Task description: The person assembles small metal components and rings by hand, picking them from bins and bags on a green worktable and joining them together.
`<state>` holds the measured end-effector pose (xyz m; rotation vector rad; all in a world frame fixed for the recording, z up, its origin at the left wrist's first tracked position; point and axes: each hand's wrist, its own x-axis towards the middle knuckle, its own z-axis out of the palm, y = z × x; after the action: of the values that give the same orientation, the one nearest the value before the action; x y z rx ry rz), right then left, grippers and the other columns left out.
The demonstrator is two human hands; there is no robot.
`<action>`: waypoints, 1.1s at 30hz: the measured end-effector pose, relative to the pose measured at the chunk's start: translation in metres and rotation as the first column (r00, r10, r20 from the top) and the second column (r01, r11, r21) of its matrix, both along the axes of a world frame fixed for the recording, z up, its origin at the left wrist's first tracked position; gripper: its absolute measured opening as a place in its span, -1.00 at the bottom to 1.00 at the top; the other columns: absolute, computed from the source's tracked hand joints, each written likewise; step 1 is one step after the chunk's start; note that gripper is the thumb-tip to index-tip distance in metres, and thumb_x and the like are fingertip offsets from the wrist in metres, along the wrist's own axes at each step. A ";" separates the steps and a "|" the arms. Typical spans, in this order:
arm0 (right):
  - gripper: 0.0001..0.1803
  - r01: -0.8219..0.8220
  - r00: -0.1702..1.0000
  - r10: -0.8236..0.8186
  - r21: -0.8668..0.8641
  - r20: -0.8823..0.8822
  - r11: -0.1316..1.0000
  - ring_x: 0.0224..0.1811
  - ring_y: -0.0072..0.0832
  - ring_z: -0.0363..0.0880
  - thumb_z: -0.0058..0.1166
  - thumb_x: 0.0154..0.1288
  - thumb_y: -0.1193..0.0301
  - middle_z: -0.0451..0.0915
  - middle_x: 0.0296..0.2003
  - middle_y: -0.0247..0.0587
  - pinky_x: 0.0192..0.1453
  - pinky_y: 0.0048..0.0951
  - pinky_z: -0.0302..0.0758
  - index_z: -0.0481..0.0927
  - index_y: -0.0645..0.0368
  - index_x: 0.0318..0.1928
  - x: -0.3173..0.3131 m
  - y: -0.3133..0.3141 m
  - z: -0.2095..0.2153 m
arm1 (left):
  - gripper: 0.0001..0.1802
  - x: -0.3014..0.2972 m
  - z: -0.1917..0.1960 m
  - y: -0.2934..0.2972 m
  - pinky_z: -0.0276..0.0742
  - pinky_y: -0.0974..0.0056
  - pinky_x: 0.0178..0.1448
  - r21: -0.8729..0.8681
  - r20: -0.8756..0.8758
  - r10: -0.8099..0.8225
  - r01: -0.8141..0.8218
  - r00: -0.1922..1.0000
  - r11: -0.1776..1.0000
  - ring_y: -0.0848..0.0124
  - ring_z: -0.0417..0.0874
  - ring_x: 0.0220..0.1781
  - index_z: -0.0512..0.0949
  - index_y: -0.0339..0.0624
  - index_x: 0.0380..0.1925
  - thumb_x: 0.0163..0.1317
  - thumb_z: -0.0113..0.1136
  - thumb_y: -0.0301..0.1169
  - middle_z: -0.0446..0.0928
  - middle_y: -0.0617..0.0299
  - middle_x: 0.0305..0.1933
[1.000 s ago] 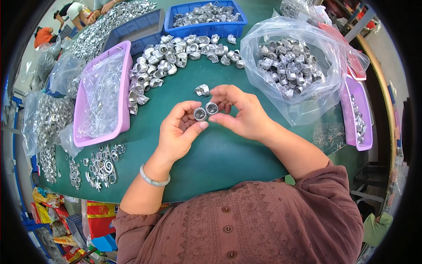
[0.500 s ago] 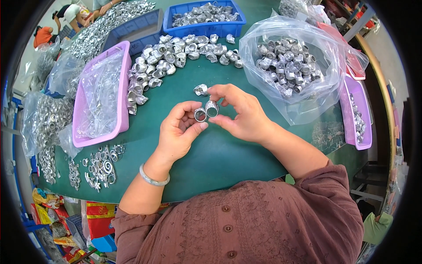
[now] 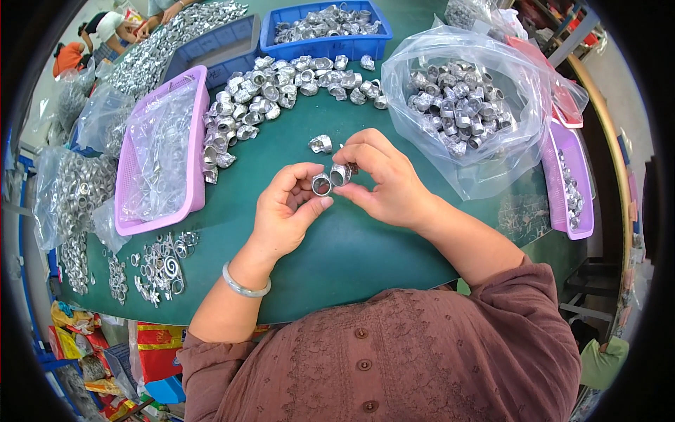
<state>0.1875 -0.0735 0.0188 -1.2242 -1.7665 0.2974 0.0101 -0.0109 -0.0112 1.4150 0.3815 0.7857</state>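
Observation:
Over the middle of the green table, my left hand pinches a silver metal ring between thumb and fingers, its round opening facing me. Close beside it, my right hand grips a second silver ring by thumb and fingertips, turned somewhat sideways. The two rings are side by side, almost or just touching. Just beyond my fingers a single chunky silver ring lies on the table. Farther off, a curved row of similar rings is heaped on the surface.
A clear plastic bag of rings stands open at right. Pink baskets flank me, left and right. A blue bin of metal pieces sits at the back, near an emptier blue bin. Small metal ornaments lie at left. Other people work far left.
The ring in my right hand has turned, so its opening faces more to the side. My left hand has barely moved. A person at the far left has shifted.

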 end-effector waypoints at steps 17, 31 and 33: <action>-0.62 0.129 0.986 -0.131 0.020 0.103 0.991 -0.39 -0.29 0.42 0.31 -0.22 0.52 0.43 -0.42 -0.21 -0.37 -0.39 0.40 0.37 0.17 -0.38 -0.003 -0.001 -0.004 | -0.58 -0.001 0.000 0.000 0.47 0.42 -0.04 0.001 -0.004 0.011 -0.011 1.000 1.000 0.53 0.47 -0.13 0.36 -0.29 -0.05 0.04 0.12 -0.74 0.41 0.26 -0.18; -0.64 -0.119 0.935 0.006 -0.298 -0.355 0.947 -0.35 -0.57 0.49 0.16 -0.03 0.65 0.43 -0.23 -0.24 -0.30 -0.57 0.47 0.48 0.27 -0.13 -0.002 0.001 -0.012 | -0.57 -0.001 -0.002 0.000 0.46 0.41 -0.05 -0.020 0.000 0.011 -0.011 1.000 1.000 0.53 0.46 -0.13 0.37 -0.27 -0.04 0.04 0.11 -0.74 0.42 0.26 -0.16; -0.64 -0.127 0.926 0.020 -0.262 -0.377 0.957 -0.35 -0.57 0.49 0.13 0.00 0.66 0.44 -0.21 -0.23 -0.29 -0.57 0.47 0.47 0.27 -0.11 -0.001 0.002 -0.017 | -0.56 -0.001 -0.002 0.001 0.46 0.41 -0.04 -0.011 -0.006 0.012 -0.012 1.000 1.000 0.53 0.46 -0.13 0.37 -0.27 -0.04 0.03 0.11 -0.74 0.42 0.27 -0.15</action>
<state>0.1862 -0.0714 0.0018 -1.2038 -1.4731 0.7976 0.0091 -0.0102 -0.0135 1.4061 0.3981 0.7881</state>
